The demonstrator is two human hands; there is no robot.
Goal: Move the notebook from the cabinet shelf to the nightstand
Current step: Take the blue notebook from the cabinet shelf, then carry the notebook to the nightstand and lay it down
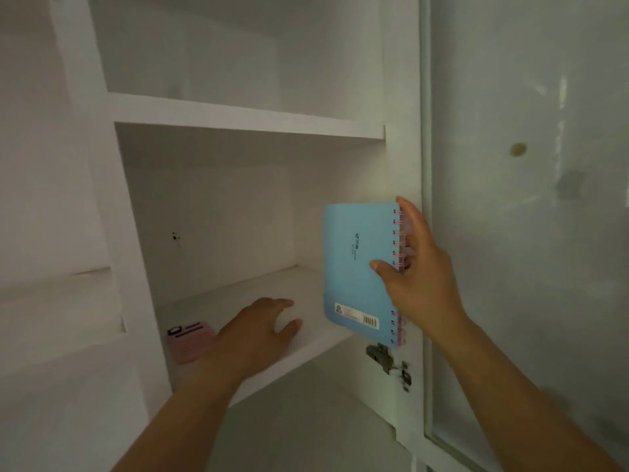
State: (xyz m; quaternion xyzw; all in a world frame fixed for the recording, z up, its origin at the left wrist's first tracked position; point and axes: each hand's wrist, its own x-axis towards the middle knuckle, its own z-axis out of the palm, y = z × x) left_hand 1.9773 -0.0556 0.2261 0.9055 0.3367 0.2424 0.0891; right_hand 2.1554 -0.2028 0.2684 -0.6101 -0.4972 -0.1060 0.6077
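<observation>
Notebook (357, 267) upright, pinched at spiral by right hand (417, 270); left hand (253, 332) spread over shelf (238, 291), beside pink pad (191, 339).

Your two hands and two forearms in view. Your left hand (252, 335): bare, thumbnail short and pale, outline softened by blur. Your right hand (418, 277): bare, thumbnail short, edges sharper. Your left forearm (180, 420) and right forearm (517, 386): both bare to frame edge, slim, smooth. Finer detail too blurred to tell.
</observation>
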